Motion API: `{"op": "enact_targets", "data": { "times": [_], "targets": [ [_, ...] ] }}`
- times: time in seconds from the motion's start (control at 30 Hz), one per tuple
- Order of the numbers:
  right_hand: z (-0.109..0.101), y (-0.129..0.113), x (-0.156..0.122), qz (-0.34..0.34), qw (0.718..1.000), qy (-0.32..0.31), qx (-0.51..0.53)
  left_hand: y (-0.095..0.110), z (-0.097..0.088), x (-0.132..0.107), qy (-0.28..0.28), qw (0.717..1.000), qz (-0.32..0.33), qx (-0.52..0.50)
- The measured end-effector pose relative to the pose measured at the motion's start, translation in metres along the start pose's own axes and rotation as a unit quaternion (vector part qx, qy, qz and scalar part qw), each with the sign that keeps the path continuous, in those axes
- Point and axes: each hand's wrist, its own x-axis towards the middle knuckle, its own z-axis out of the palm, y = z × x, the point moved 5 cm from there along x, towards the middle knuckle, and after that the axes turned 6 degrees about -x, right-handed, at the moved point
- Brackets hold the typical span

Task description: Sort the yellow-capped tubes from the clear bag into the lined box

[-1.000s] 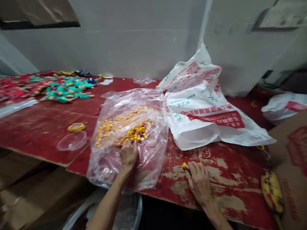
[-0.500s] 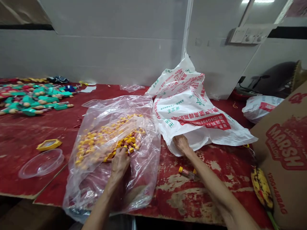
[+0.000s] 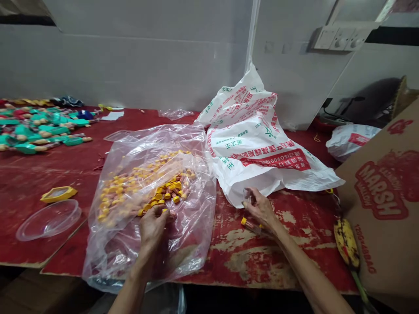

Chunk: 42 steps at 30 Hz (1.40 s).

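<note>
As yellow-capped tubes point(image 3: 165, 194) lie heaped inside a clear plastic bag point(image 3: 199, 218) on a worn red tabletop point(image 3: 59, 168), the right hand point(image 3: 262, 209) is seen lifted off the lower edge of a white printed sack point(image 3: 258, 150), where it was pressed half a second earlier. Its fingers are now spread, with thumb and forefinger held apart just beside the sack, and nothing can be seen pinched between them. A single yellow-capped tube point(image 3: 251, 226) is left lying on the tabletop just below that hand. The left hand point(image 3: 152, 229) is held at the near edge of the heap, its fingers curled downward among the plastic folds; whether tubes are gripped cannot be told. Farther left, a clear plastic bowl point(image 3: 49, 220) and a yellow lid point(image 3: 59, 194) are placed on the tabletop, with teal-and-red items point(image 3: 42, 131) piled beyond. A cardboard box point(image 3: 382, 192) and a spotted banana point(image 3: 346, 242) are seen at right.
</note>
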Motion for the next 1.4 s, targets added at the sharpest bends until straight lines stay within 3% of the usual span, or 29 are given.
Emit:
{"op": "enact_targets", "data": {
  "times": [0.1, 0.2, 0.37, 0.57, 0.77, 0.97, 1.13, 1.3, 1.4],
  "targets": [
    [-0.009, -0.005, -0.038, -0.021, 0.990, 0.045, 0.128, 0.008, 0.006, -0.024, -0.038, 0.977, -0.094, -0.186],
    [-0.004, -0.017, -0.067, -0.060, 0.985, 0.012, 0.163, 0.030, 0.019, -0.057, -0.077, 0.940, -0.124, -0.310],
    [0.002, -0.035, -0.102, -0.136, 0.987, 0.004, 0.089, 0.056, 0.062, -0.120, -0.176, 0.888, -0.129, -0.404],
    [0.001, -0.035, -0.120, -0.117, 0.991, -0.021, 0.058, 0.049, 0.097, -0.166, -0.190, 0.882, -0.135, -0.409],
    [0.013, -0.036, -0.127, -0.112, 0.991, -0.061, 0.028, 0.041, 0.104, -0.181, -0.171, 0.887, -0.139, -0.405],
    [0.018, -0.040, -0.125, -0.112, 0.992, -0.033, 0.053, 0.041, 0.105, -0.199, -0.252, 0.905, -0.084, -0.333],
    [0.023, -0.041, -0.125, -0.118, 0.985, -0.064, 0.108, 0.037, 0.102, -0.205, -0.260, 0.914, -0.048, -0.309],
    [0.041, -0.038, -0.124, -0.117, 0.991, -0.016, 0.068, 0.050, 0.097, -0.194, -0.260, 0.936, 0.052, -0.233],
    [0.048, -0.037, -0.116, -0.138, 0.988, 0.032, -0.054, 0.063, 0.077, -0.167, -0.175, 0.961, 0.136, -0.164]
  ]
}}
